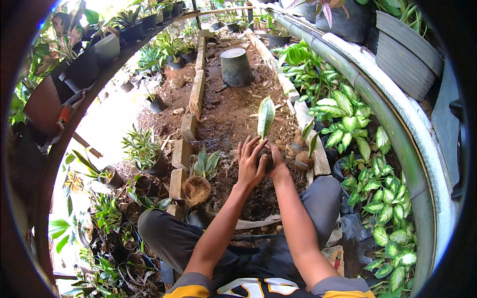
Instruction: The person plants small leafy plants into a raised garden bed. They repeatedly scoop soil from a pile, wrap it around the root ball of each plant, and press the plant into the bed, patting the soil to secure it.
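Observation:
An upright variegated snake plant leaf (266, 117) rises from a dark ball of soil (265, 159) between my hands. My left hand (249, 162) presses its spread fingers against the ball's left side and top. Around the right side curls my right hand (276, 162), whose fingers are partly hidden. Under my wrists lies a heap of dark, loose soil (261, 203). To the right, two fibre-wrapped balls (304, 161) with small snake plant leaves (313, 144) rest by the bricks. A round coir-fibre ball (196, 190) sits left of my forearms, with a broad-leaved plant (206, 164) just behind it.
Bricks (196, 93) edge the soil bed on the left, and more blocks (313, 149) line its right. An upturned dark bucket (236, 67) stands farther up. Potted plants (143, 151) crowd the left; variegated plants (344, 108) and a thick bamboo pole (387, 126) run along the right.

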`<state>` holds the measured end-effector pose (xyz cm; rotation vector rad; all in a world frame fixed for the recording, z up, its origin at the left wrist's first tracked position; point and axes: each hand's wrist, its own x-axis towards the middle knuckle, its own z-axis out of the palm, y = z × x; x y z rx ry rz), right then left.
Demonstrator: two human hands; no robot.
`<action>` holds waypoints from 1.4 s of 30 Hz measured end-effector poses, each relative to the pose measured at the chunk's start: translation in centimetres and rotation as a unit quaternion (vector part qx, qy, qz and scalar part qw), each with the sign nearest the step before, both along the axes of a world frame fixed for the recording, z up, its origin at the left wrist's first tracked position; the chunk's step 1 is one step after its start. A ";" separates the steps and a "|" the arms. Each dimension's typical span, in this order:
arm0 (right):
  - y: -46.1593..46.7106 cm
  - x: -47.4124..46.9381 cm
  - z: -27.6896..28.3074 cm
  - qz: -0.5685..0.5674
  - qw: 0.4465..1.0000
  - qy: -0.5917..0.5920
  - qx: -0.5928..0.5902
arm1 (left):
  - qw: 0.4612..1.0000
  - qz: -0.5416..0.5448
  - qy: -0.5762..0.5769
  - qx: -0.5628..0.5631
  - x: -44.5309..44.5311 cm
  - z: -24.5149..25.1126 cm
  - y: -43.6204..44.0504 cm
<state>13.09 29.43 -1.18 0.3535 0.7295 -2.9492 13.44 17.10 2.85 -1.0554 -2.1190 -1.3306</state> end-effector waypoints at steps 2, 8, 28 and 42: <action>0.2 0.2 0.5 -0.006 1.000 0.019 0.017 | 0.998 -0.061 0.028 -0.020 -0.5 1.0 -0.5; 0.3 0.8 1.5 -0.022 0.996 0.076 -0.044 | 0.979 -0.134 0.151 -0.041 -1.9 2.2 -0.1; -2.6 0.4 0.6 0.009 0.999 -0.026 0.042 | 0.991 0.014 0.107 0.081 0.2 -0.5 -1.4; -1.6 0.1 -0.2 0.044 0.999 -0.002 -0.009 | 0.992 -0.001 0.113 0.047 -0.5 -1.8 -1.1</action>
